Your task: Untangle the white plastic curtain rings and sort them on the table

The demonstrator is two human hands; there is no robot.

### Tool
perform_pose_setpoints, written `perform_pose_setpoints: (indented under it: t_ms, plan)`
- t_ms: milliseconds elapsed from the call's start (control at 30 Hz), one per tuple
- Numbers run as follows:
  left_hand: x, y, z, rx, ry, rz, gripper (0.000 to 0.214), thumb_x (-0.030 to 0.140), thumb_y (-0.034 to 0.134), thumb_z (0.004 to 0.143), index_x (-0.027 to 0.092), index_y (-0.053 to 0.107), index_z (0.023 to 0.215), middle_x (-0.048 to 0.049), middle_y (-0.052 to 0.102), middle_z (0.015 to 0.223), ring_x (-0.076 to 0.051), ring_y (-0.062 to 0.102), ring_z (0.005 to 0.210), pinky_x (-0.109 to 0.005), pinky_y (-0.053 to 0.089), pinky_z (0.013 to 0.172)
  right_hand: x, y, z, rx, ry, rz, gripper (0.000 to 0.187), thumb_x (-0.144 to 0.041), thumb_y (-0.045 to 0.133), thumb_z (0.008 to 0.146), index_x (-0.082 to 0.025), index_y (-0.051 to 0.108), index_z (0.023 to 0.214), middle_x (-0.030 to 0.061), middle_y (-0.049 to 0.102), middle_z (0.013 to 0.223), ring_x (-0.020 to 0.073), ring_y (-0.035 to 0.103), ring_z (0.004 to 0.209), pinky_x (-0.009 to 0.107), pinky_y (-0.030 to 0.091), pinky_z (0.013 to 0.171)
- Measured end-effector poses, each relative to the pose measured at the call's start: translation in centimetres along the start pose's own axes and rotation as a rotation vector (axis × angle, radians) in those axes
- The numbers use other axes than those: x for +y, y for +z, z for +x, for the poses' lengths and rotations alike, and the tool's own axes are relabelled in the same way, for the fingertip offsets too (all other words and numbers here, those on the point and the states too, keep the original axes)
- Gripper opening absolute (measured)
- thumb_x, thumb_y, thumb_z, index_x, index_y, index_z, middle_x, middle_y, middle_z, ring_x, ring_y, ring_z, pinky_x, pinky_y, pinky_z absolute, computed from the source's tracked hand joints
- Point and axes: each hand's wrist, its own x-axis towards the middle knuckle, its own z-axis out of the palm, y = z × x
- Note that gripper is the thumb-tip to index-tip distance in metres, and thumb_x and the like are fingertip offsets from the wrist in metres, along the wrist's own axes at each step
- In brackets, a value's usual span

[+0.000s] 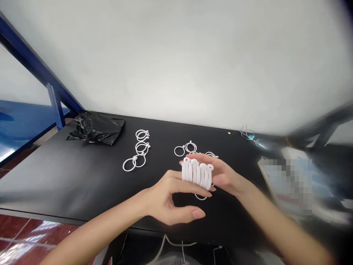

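A row of white curtain rings [197, 175], each with a small eyelet on top, is gathered around the outstretched fingers of my left hand [171, 198]. Its thumb is held apart, below the rings. From the right, my right hand [224, 175] reaches around the far side of the row, with its thumb near the right end. Some of its fingers are hidden behind the rings. Under and beyond both hands, loose white rings [191, 147] lie on the black table. To the left is another group of white rings [142, 148], some overlapping.
A crumpled black plastic bag [99, 129] sits at the table's [91, 184] back left. Glasses [248, 134] lie near the wall. On the right is a partly blurred packet [286, 184]. A blue metal frame [35, 62] rises at the left. Cables [162, 246] hang below the front edge.
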Motion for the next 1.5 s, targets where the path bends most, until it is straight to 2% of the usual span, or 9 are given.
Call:
perform_pose_setpoints:
  t_ms: [267, 367, 500, 667, 767, 967, 1167, 1300, 1500]
  plan:
    - [0.0, 0.1, 0.3, -0.046, -0.033, -0.114, 0.031, 0.033, 0.058, 0.089, 0.015, 0.073, 0.109, -0.0148, 0.073, 0.109, -0.028, 0.068, 0.105, -0.041, 0.051, 0.097, 0.5, 1.0, 0.6, 0.115, -0.080, -0.210, 0.039, -0.030, 0.069, 0.082, -0.024, 0.065, 0.121, 0.0082, 0.073, 0.113, 0.0251, 0.070, 0.101, 0.039, 0.056, 0.086]
    - [-0.2, 0.1, 0.2, -0.074, -0.047, -0.104, 0.031, 0.033, 0.057, 0.089, 0.015, 0.073, 0.108, -0.0148, 0.074, 0.108, -0.027, 0.069, 0.104, -0.039, 0.052, 0.096, 0.7, 1.6, 1.0, 0.158, -0.043, -0.294, 0.029, -0.032, 0.066, 0.085, -0.022, 0.070, 0.112, 0.0040, 0.076, 0.084, 0.0196, 0.071, 0.073, 0.029, 0.057, 0.064]
    - [-0.3, -0.1, 0.2, -0.098, -0.066, -0.074, 0.031, 0.034, 0.058, 0.088, 0.015, 0.074, 0.106, -0.0149, 0.074, 0.107, -0.028, 0.068, 0.104, -0.040, 0.051, 0.096, 1.0, 1.8, 1.3, 0.078, 0.036, -0.321, 0.028, -0.040, 0.059, 0.089, -0.020, 0.075, 0.102, -0.0030, 0.062, 0.051, 0.0087, 0.047, 0.035, 0.020, 0.037, 0.036]
    - [-0.3, -0.2, 0.2, -0.106, -0.033, -0.057, 0.031, 0.034, 0.058, 0.088, 0.014, 0.074, 0.104, -0.0156, 0.074, 0.105, -0.028, 0.068, 0.102, -0.040, 0.051, 0.095, 1.6, 2.5, 1.8, 0.173, -0.019, -0.183, 0.028, -0.039, 0.071, 0.081, -0.023, 0.076, 0.103, 0.0051, 0.078, 0.095, 0.0216, 0.073, 0.074, 0.031, 0.058, 0.062]
    - [-0.2, -0.2, -0.1, -0.109, -0.032, -0.052, 0.031, 0.034, 0.058, 0.088, 0.014, 0.075, 0.104, -0.0156, 0.074, 0.104, -0.029, 0.068, 0.101, -0.040, 0.051, 0.094, 1.9, 2.8, 1.9, 0.228, -0.088, -0.189, 0.025, -0.037, 0.072, 0.080, -0.026, 0.077, 0.101, 0.0046, 0.076, 0.106, 0.0278, 0.072, 0.098, 0.039, 0.060, 0.083]
    - [-0.1, -0.2, -0.3, -0.019, -0.042, 0.038, 0.027, 0.034, 0.059, 0.087, 0.013, 0.075, 0.096, -0.0146, 0.074, 0.094, -0.025, 0.068, 0.087, -0.035, 0.054, 0.082, 2.0, 2.4, 1.7, 0.303, -0.198, -0.428, 0.027, -0.040, 0.068, 0.082, -0.028, 0.076, 0.106, 0.0036, 0.078, 0.095, 0.0304, 0.072, 0.095, 0.041, 0.061, 0.074]
    - [-0.5, 0.1, -0.4, 0.003, 0.005, 0.118, 0.029, 0.034, 0.058, 0.088, 0.012, 0.074, 0.097, -0.0142, 0.074, 0.090, -0.024, 0.069, 0.083, -0.032, 0.054, 0.078, 2.3, 2.6, 2.7, 0.366, -0.064, -0.154, 0.040, -0.032, 0.074, 0.076, -0.025, 0.070, 0.115, 0.0062, 0.077, 0.103, 0.0280, 0.073, 0.098, 0.046, 0.057, 0.090]
    - [-0.6, 0.3, -0.3, -0.029, 0.024, 0.098, 0.030, 0.034, 0.058, 0.088, 0.011, 0.075, 0.098, -0.0155, 0.075, 0.092, -0.026, 0.069, 0.086, -0.035, 0.053, 0.082, 2.3, 2.8, 2.7, 0.209, 0.027, -0.068, 0.028, -0.036, 0.074, 0.076, -0.020, 0.076, 0.098, 0.0073, 0.077, 0.102, 0.0298, 0.072, 0.101, 0.047, 0.056, 0.093]
    - [-0.2, 0.1, 0.2, -0.059, -0.068, -0.022, 0.029, 0.035, 0.055, 0.090, 0.015, 0.077, 0.092, -0.0119, 0.075, 0.090, -0.024, 0.069, 0.086, -0.035, 0.053, 0.082, 1.4, 2.0, 1.8, 0.019, -0.139, -0.300, 0.043, -0.035, 0.066, 0.086, -0.027, 0.063, 0.128, 0.0053, 0.067, 0.128, 0.0275, 0.063, 0.119, 0.046, 0.050, 0.103]
